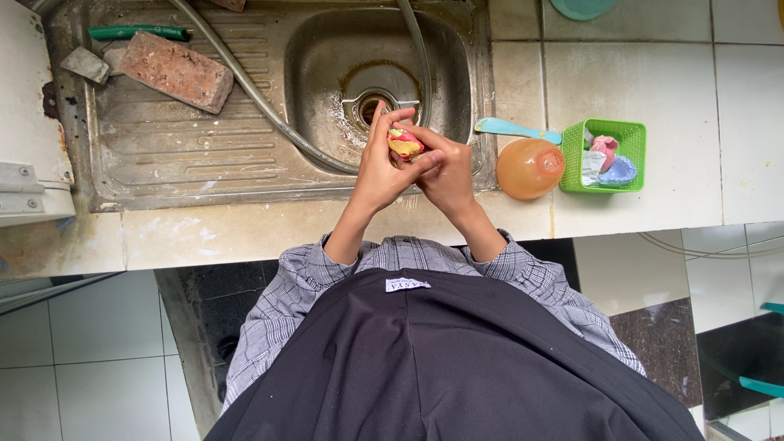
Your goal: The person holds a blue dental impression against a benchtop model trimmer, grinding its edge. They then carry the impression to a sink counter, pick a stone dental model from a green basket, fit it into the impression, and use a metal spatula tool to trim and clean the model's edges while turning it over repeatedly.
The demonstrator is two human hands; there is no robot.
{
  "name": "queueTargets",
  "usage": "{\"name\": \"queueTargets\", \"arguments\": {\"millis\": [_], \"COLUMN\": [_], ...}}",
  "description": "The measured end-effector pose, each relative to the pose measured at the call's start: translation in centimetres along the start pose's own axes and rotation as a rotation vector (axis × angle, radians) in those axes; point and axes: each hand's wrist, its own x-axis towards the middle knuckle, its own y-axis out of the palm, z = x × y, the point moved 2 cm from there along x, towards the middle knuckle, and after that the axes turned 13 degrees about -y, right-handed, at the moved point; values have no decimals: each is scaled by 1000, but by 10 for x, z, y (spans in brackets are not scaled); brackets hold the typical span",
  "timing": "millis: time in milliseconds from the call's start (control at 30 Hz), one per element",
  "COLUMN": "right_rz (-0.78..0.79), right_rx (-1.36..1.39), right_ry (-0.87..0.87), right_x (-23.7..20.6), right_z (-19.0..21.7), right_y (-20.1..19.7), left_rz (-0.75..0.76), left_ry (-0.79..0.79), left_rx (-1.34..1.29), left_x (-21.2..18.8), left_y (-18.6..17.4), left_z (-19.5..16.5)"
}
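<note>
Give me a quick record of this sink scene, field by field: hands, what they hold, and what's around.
Left hand: grips a small yellow and red object over the sink basin
Right hand: cupped on the same object
Draining board: brick, green-handled tool, hose
Counter to the right: orange rubber bowl, pale blue tool, green basket
Clothing: checked sleeves, dark apron

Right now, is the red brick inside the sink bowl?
No, the rough red brick lies on the ridged steel draining board, left of the bowl.
</note>
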Motion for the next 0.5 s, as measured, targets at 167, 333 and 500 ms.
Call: {"name": "queueTargets", "arguments": {"millis": [167, 333, 500], "right_rz": [46, 173, 51], "right_rx": [-38, -104, -21], "right_ry": [-61, 65, -71], "right_x": [5, 3, -1], "right_z": [7, 7, 12], "right_y": [-4, -13, -19], "left_rz": [30, 102, 30], "left_ry": [-110, -115, -6], "left_rx": [4, -251, -407], "left_x": [2, 4, -3], "left_y": [5, 11, 15], "left_z": [7, 14, 5]}}
